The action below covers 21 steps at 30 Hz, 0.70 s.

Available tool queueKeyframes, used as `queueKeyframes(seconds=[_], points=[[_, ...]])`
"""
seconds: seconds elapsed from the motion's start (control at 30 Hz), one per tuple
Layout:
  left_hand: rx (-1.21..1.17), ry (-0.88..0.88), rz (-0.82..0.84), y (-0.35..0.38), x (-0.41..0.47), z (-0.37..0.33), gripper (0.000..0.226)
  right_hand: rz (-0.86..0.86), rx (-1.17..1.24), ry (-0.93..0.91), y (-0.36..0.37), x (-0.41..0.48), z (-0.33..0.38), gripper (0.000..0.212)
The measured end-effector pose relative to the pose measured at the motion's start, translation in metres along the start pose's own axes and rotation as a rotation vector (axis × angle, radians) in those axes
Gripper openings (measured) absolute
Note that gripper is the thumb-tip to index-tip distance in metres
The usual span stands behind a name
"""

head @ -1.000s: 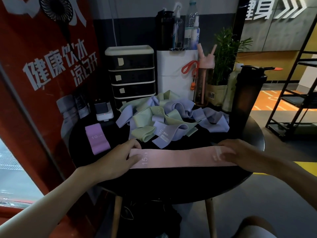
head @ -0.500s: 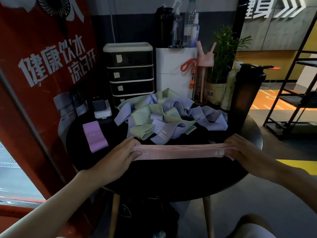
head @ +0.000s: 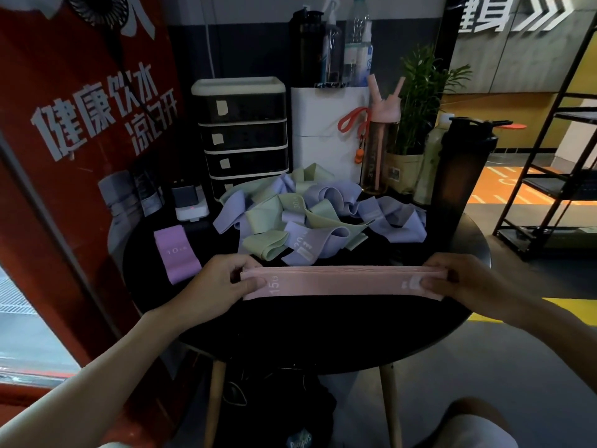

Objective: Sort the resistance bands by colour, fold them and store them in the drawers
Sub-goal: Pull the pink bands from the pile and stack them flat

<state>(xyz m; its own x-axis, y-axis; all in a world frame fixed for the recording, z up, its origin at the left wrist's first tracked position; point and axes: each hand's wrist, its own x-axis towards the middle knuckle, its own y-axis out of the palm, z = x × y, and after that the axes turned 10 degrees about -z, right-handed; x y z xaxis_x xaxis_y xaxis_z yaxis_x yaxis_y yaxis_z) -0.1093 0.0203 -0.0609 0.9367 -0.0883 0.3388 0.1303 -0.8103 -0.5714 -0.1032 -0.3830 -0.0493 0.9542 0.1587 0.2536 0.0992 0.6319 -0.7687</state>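
Note:
A stack of pink resistance bands (head: pixel 339 282), marked 15 LB, stretches flat between my hands just above the round black table (head: pixel 290 337). My left hand (head: pixel 219 282) pinches its left end, thumb on top. My right hand (head: pixel 465 282) pinches the right end the same way. Behind lies a tangled heap of lilac and pale green bands (head: pixel 310 218). A folded purple band (head: pixel 176 253) marked 10 LB rests at the table's left. The black drawer unit (head: pixel 240 137) with several shut drawers stands at the back.
A white box (head: pixel 326 137), a pink bottle (head: pixel 381 140), a potted plant (head: pixel 416 124) and a tall dark shaker (head: pixel 458 176) crowd the table's back and right. A small white device (head: pixel 190 205) sits back left. A red poster (head: pixel 80 124) flanks the left; a black rack (head: pixel 555 176) stands right.
The pink bands lay flat on the table under both hands; both hands have since gripped the ends and lifted the stack slightly, holding it taut.

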Motion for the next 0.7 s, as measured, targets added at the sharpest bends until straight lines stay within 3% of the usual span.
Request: queueKeyframes(seconds=[0.13, 0.23, 0.27, 0.3, 0.37, 0.43, 0.6, 0.7], points=[[-0.153, -0.226, 0.078, -0.022, 0.011, -0.024, 0.011, 0.049, 0.386, 0.257, -0.020, -0.001, 0.010, 0.020], [-0.288, -0.441, 0.128, -0.035, 0.018, -0.036, 0.021, 0.235, 0.560, 0.456, -0.032, 0.002, 0.013, 0.062], [-0.314, -0.512, 0.136, -0.035, 0.019, -0.037, 0.026, 0.272, 0.515, 0.476, -0.032, 0.003, 0.012, 0.072], [-0.302, -0.561, 0.137, -0.033, 0.017, -0.037, 0.032, 0.281, 0.440, 0.481, -0.029, 0.004, 0.013, 0.067], [-0.214, -0.596, 0.131, -0.023, 0.013, -0.030, 0.043, 0.255, 0.249, 0.448, -0.020, 0.004, 0.015, 0.033], [-0.146, -0.581, 0.104, -0.014, 0.007, -0.024, 0.049, 0.263, 0.007, 0.370, -0.011, 0.005, 0.015, 0.014], [-0.094, -0.482, 0.047, -0.013, 0.007, -0.038, 0.055, 0.364, -0.291, 0.298, -0.007, 0.008, 0.023, 0.015], [-0.005, -0.329, 0.035, -0.022, 0.019, -0.066, 0.050, 0.417, -0.417, 0.283, -0.013, 0.013, 0.032, 0.018]])
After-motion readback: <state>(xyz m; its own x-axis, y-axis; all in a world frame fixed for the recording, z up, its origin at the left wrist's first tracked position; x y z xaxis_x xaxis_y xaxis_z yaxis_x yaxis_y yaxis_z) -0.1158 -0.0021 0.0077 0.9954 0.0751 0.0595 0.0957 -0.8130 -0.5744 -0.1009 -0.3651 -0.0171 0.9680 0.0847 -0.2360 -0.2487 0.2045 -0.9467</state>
